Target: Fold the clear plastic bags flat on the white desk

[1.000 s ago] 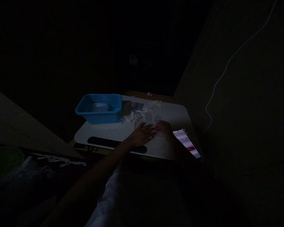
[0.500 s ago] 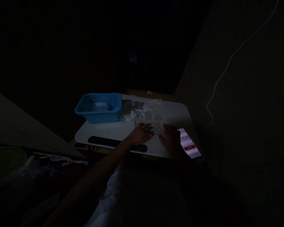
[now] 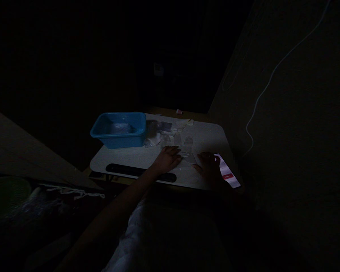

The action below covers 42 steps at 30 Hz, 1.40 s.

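My left hand lies with its fingers stretched out over a piece of clear plastic, which looks like a thin sheet or bag. My right hand rests to the right of that plastic, its thumb and fingers apart, with nothing visible in it. Its fingers reach the upper left edge of a lit phone and cover part of the screen. Beyond my hands, more clear and pale plastic wrappers lie crumpled. Darkness hides much of my right hand and the plastic's outline.
A blue tub with something clear inside stands at the left of the white table. A dark slot runs along the table's near edge. Past the far edge sits a small pinkish-white item. A white cable hangs at the right wall.
My right hand has shifted right, away from my left hand, and now overlaps the phone's upper left edge. My left hand has moved only slightly, staying on the plastic.
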Motion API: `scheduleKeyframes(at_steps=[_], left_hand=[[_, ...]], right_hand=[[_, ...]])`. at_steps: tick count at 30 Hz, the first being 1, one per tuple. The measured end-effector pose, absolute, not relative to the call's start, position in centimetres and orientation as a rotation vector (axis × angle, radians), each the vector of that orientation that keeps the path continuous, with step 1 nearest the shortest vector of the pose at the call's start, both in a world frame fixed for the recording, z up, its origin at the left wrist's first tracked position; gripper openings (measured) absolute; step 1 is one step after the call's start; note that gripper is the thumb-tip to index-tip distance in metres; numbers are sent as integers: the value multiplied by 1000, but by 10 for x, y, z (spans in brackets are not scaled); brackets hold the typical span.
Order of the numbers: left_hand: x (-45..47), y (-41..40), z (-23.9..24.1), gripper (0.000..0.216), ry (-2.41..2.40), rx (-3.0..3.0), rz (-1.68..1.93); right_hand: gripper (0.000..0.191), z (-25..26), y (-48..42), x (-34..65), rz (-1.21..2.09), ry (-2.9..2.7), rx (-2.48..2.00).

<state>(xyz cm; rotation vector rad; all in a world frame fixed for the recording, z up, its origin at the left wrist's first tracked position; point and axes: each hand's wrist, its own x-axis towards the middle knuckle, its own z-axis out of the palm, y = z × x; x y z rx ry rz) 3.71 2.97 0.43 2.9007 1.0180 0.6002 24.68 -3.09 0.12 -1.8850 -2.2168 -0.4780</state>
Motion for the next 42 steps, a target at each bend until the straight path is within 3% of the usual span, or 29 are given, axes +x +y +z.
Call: scheduleKeyframes(at_steps=[7, 42], left_hand=[[38, 32, 0, 36, 1055, 2880, 634], [38, 33, -1, 36, 966, 2919, 495]], right_hand=[[34, -7, -33, 247, -403, -2310, -1688], [32, 3, -23, 242, -428, -2368, -1671]])
